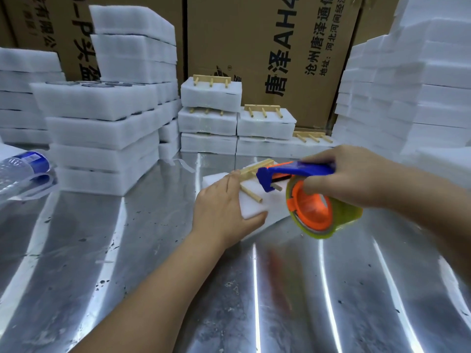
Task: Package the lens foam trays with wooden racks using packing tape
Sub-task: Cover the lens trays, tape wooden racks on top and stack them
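On the steel tabletop [153,250], my left grip [221,207] presses flat on the foam tray [265,202] carrying a wooden rack [254,169]. My right grip [356,174], curled round the tape dispenser [293,171], hovers over it. I should hold the tray steady and pull the tape straight.

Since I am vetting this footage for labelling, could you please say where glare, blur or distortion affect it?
Head view: glare streaks cross the shiny steel table; the orange-and-blue tape dispenser in the right hand is blurred; wide-angle distortion bends the white foam tray stacks at the edges.
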